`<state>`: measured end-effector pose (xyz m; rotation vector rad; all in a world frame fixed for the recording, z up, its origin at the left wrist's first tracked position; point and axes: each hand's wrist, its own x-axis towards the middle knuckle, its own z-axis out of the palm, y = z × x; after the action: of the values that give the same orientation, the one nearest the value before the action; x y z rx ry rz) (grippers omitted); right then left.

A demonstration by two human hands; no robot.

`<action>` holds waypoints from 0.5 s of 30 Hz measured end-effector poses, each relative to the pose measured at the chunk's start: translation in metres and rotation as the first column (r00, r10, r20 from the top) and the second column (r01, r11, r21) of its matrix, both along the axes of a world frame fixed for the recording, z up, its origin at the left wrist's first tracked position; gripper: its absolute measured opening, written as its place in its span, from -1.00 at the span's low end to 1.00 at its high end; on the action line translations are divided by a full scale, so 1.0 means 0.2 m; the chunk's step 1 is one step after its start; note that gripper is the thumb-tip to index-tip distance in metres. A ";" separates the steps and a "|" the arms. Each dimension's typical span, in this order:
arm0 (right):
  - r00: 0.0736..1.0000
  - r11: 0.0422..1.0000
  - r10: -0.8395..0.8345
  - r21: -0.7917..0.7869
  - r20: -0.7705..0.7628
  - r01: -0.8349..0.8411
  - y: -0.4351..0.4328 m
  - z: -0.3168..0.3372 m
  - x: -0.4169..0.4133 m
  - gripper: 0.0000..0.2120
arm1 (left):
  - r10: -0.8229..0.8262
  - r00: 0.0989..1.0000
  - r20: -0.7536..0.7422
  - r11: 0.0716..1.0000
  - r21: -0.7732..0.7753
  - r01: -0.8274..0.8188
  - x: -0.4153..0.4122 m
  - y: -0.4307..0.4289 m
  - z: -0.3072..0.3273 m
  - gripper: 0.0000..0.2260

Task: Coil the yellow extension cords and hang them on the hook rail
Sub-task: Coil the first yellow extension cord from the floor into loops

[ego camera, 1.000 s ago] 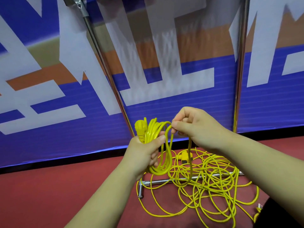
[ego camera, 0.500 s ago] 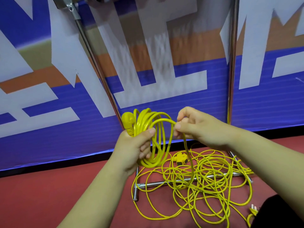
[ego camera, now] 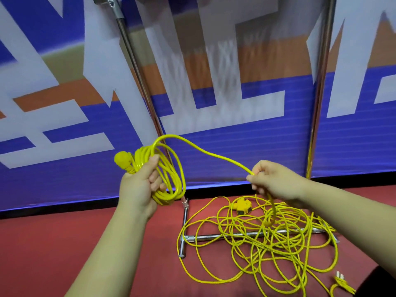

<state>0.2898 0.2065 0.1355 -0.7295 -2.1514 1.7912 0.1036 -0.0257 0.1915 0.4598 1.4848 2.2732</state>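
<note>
Looking down through the head view, I have the left hand point(ego camera: 137, 187) closed round a small coil point(ego camera: 171, 179), thumb over the top of the loops and fingers curled through them. The plug point(ego camera: 122, 159) sticks out beside the thumb, so that end cannot slip free. The right hand point(ego camera: 276, 181) pinches the cord point(ego camera: 214, 155) between thumb and fingertips, held apart from the coil. The span between them arcs up and over, which I take to be the length measured for the next loop. Below the pinch the cord drops into the pile point(ego camera: 267, 239), which lies on the floor point(ego camera: 64, 243) near its far edge under the banner point(ego camera: 235, 151) and is draped over a metal bar point(ego camera: 214, 236). A socket block point(ego camera: 242, 205) sits at the pile's far side. Most of the cord lies loose, so I judge coiling barely begun. I cannot see the hook rail.
</note>
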 end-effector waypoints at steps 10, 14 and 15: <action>0.914 0.741 -0.405 -0.597 -0.031 0.308 -0.11 0.11 -0.11 -0.92 | 0.147 0.988 0.053 0.987 -0.066 -0.143 -0.05 -0.03 -0.09 -0.88; 0.945 0.799 -0.327 -0.533 0.001 0.277 -0.15 0.13 -0.11 -0.90 | -0.013 1.000 -0.017 1.000 -0.020 0.013 0.03 -0.05 -0.02 -0.85; 0.950 0.816 -0.311 -0.514 -0.005 0.264 -0.16 0.14 -0.11 -0.89 | -0.067 0.997 -0.030 0.998 -0.018 0.066 0.06 -0.05 -0.01 -0.84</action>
<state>0.2676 0.1753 0.1634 -1.0038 -1.4071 2.1824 0.1148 -0.0360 0.1892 0.5325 1.4805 2.2097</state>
